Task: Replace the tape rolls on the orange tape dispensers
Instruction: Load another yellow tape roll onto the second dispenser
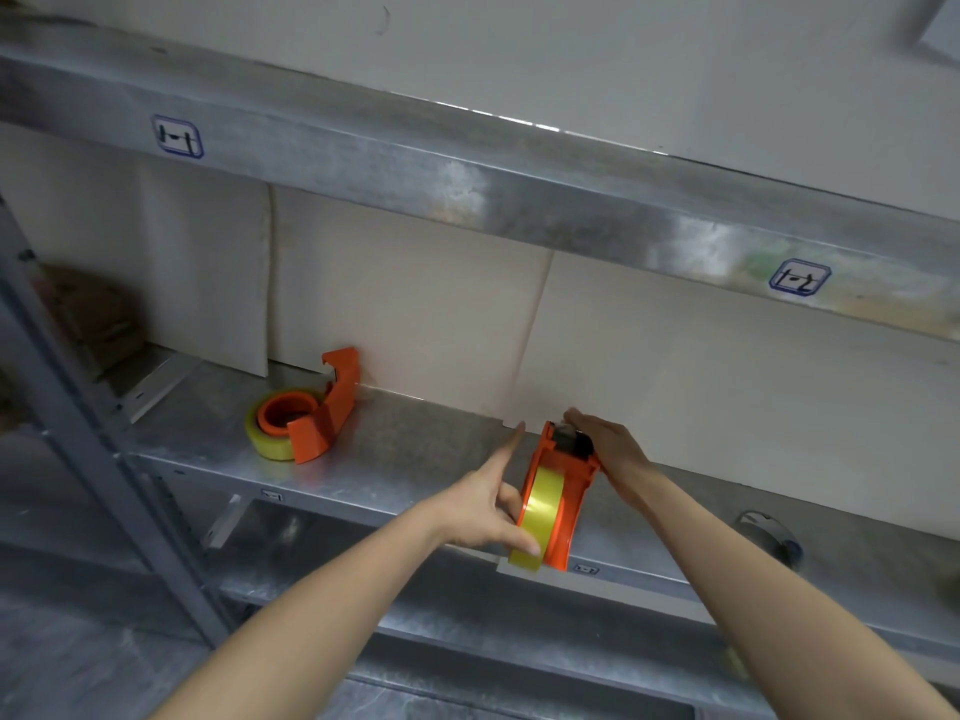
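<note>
Both my forearms reach up from the bottom edge toward the middle metal shelf (415, 454). My left hand (480, 506) has its thumb pressed on the yellow tape roll (535, 522) seated in the near orange tape dispenser (558, 504), index finger pointing up and free — a steadying touch, not a closed fist. My right hand (610, 444) wraps over the dispenser's head, by the dark cutter part; it holds the body from above. That dispenser stands on edge at the shelf's front lip, partly overhanging it.

I judge the plastic frame light and stiff, the roll's film face slick — better to hold the orange side walls and the roll's edges, keeping fingers off the blade end.

Well apart to the left, a second orange tape dispenser (317, 413) lies flat on the shelf with its own pale yellow roll (265, 439) on the hub.
</note>
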`<state>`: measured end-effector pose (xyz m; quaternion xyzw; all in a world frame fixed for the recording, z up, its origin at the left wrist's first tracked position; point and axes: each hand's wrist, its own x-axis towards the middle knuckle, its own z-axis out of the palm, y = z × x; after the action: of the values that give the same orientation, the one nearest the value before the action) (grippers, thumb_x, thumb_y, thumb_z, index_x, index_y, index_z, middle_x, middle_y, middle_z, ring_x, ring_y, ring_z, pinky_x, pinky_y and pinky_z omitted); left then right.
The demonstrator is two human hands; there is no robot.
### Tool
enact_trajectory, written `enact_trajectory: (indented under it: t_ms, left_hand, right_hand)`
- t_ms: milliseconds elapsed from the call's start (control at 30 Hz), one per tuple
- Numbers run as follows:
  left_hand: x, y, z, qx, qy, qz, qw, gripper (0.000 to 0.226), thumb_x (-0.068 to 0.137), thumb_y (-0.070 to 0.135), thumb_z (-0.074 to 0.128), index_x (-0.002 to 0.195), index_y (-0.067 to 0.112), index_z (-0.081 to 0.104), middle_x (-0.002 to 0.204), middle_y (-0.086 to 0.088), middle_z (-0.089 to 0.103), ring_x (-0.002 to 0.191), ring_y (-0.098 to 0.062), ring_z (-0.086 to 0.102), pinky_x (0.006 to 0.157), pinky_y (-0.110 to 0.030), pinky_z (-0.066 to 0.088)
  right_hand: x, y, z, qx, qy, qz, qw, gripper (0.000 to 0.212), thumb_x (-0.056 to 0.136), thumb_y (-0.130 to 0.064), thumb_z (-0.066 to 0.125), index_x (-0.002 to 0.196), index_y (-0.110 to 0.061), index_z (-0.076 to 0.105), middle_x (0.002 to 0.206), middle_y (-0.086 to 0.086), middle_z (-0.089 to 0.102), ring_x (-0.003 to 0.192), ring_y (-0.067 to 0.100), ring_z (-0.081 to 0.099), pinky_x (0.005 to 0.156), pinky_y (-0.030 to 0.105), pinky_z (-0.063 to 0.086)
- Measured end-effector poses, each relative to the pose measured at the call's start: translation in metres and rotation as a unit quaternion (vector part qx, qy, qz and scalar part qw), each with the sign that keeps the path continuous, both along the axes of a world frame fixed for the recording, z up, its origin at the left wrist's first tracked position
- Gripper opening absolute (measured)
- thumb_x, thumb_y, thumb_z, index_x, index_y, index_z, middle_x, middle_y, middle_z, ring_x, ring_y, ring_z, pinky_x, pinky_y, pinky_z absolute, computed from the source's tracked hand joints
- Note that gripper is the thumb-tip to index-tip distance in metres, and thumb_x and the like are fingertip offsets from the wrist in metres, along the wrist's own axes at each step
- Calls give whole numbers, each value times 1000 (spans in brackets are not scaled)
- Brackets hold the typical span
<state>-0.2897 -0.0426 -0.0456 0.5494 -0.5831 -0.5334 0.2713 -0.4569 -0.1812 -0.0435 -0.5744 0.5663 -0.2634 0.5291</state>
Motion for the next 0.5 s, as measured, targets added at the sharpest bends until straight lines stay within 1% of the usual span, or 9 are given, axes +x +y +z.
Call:
enact_trajectory:
  t_ms: [67, 133, 200, 233, 300, 367, 433, 500]
  left_hand:
    - [1, -1, -1, 1, -5, 4, 1000, 131, 70, 21, 84, 145, 45, -21, 102, -10, 67, 95, -24, 70, 93, -39, 55]
    - [1, -2, -3, -2, -5, 3, 1000, 130, 70, 22, 84, 146, 44, -20, 96, -6, 66, 94, -23, 69, 97, -41, 53]
    - [1, -3, -5, -3, -3, 3, 1000, 129, 70, 21, 84, 146, 44, -19, 90, -3, 64, 90, -21, 68, 99, -43, 51]
    - [1, -3, -5, -6, -2, 4, 1000, 129, 71, 21, 83, 146, 45, -18, 89, -2, 64, 88, -20, 67, 99, -43, 51]
    - [2, -2, -7, -13, 8, 5, 1000, 127, 72, 18, 83, 145, 47, -18, 89, -4, 64, 84, -17, 68, 96, -39, 53]
    - [3, -1, -7, -19, 8, 4, 1000, 126, 73, 17, 82, 145, 48, -17, 91, -6, 64, 81, -14, 68, 92, -33, 54]
    - [3, -1, -6, -24, 6, 6, 1000, 124, 74, 17, 81, 145, 49, -16, 92, -7, 63, 77, -11, 67, 89, -28, 53]
    - [3, -1, -6, -28, 5, 10, 1000, 123, 74, 18, 81, 145, 49, -15, 91, -6, 62, 74, -9, 65, 87, -27, 52]
  right_hand:
    - [0, 0, -3, 19, 7, 1, 1000, 47, 90, -45, 53, 119, -9, 64, 117, 10, 66, 103, 23, 63, 91, 32, 48]
    - [-1, -2, -6, 41, 3, -11, 999, 53, 89, -48, 54, 124, -9, 61, 122, 12, 65, 103, 25, 63, 84, 31, 50]
    - [-2, -2, -7, 59, 2, -24, 998, 54, 88, -50, 53, 123, -10, 62, 119, 14, 67, 93, 25, 64, 72, 30, 49]
    - [-3, -3, -7, 66, -3, -37, 997, 53, 89, -49, 52, 121, -8, 62, 115, 15, 68, 88, 24, 63, 68, 31, 49]
    - [-7, -3, -9, 97, -45, -70, 992, 50, 92, -42, 51, 118, -2, 61, 105, 15, 68, 80, 23, 61, 64, 32, 48]
    - [-13, -2, -11, 148, -98, -72, 982, 52, 93, -43, 48, 123, -1, 57, 107, 13, 65, 78, 21, 60, 61, 31, 46]
    - [-17, -2, -13, 195, -147, -51, 968, 57, 93, -49, 43, 126, -4, 55, 115, 14, 64, 82, 22, 62, 63, 32, 48]
    - [-19, -1, -14, 224, -200, -37, 953, 62, 93, -55, 38, 121, -3, 58, 114, 17, 66, 95, 27, 63, 73, 37, 49]
